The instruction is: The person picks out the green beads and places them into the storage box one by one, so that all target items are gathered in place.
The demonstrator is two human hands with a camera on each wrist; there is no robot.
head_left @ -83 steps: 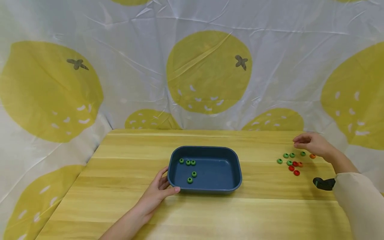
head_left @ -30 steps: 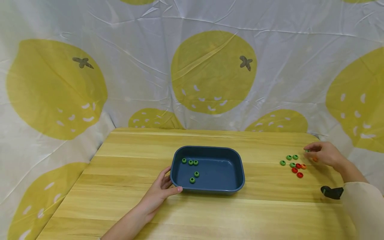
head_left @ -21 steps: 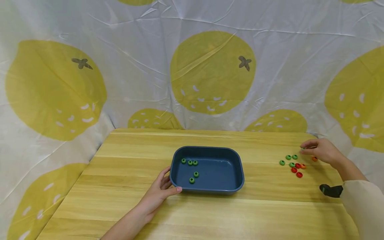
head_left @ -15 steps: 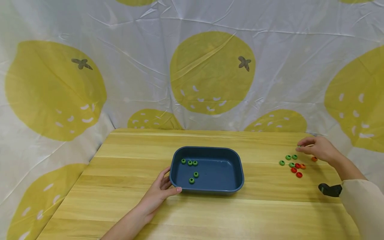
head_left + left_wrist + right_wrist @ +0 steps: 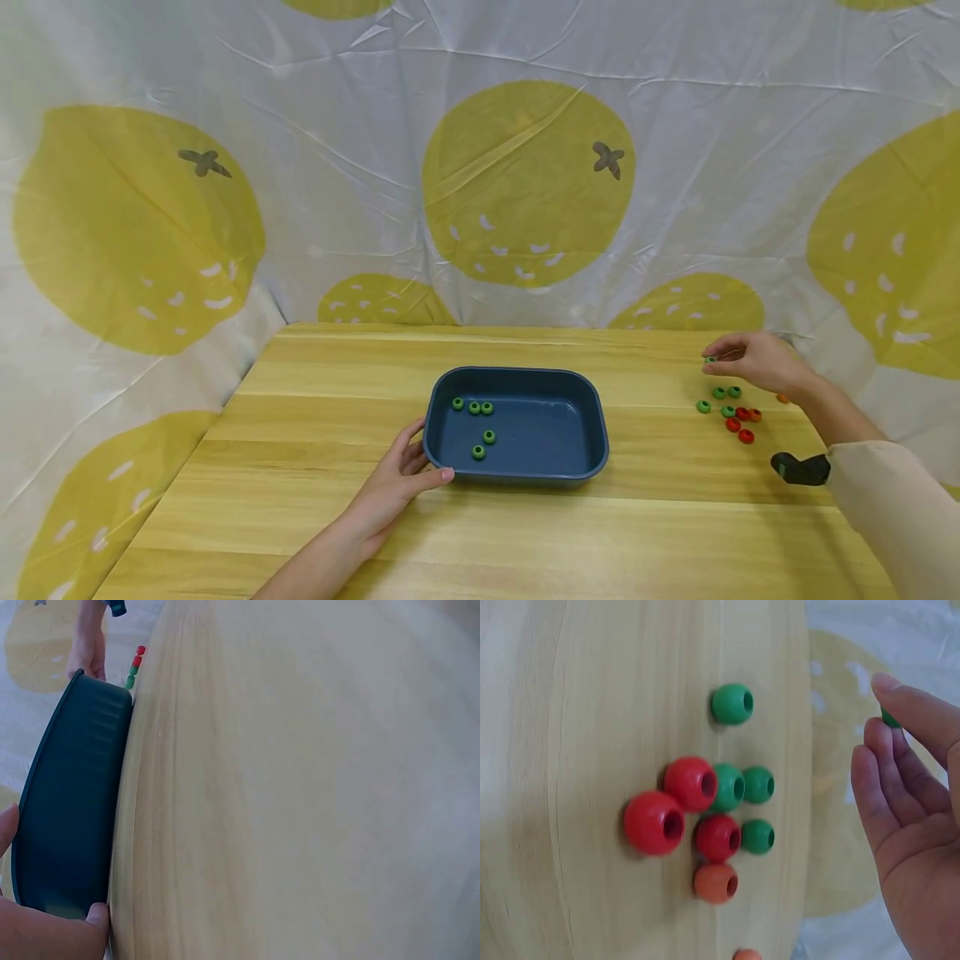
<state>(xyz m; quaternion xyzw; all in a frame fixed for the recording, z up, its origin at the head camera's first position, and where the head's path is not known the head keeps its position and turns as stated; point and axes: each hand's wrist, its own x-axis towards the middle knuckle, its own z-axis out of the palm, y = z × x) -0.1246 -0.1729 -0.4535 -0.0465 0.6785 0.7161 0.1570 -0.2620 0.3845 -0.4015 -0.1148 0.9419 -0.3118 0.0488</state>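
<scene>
Tray (image 5: 555, 446) holds five green beads (image 5: 489, 438), left hand (image 5: 400, 475) gripping it, right hand (image 5: 761, 364) another bead (image 5: 889, 719).

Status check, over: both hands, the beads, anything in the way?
Right hand pinching a green bead, raised. Left hand gripping blue bin, near left corner. Five green beads inside. Nothing seen between right hand and bin.

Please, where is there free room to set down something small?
Bare: the wooden table left of the left hand, and between the blue tray and the loose beads. The tray's right half is also bare. Crowded: among those beads, near the right hand.
</scene>
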